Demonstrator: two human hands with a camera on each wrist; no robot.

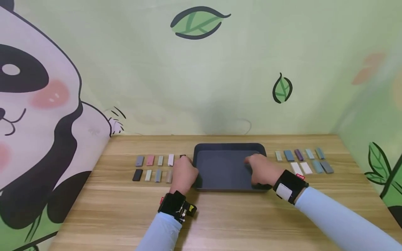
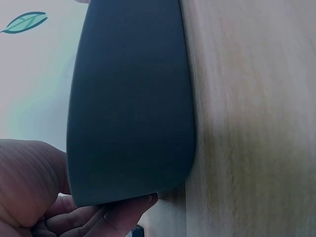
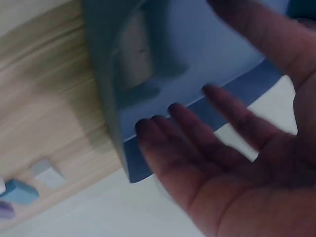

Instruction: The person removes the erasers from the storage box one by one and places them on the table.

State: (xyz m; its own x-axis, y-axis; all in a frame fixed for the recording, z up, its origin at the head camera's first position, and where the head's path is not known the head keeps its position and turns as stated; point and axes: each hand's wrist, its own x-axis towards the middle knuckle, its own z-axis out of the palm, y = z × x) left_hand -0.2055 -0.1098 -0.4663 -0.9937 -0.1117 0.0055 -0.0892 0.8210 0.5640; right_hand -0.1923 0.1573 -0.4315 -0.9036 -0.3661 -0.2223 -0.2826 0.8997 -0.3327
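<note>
A dark grey rectangular tray lies on the wooden table, its front wall filling much of the left wrist view. My left hand grips the tray's left end, with fingers against the outside of the side wall. My right hand hangs over the tray's right end. In the right wrist view the right hand's fingers are spread and loosely bent, with the thumb apart and nothing held.
Left of the tray stand two rows of small flat blocks, among them a pink block and a black block. More blocks, including a purple block and a white block, lie to the right. A patterned wall cloth rises behind the table.
</note>
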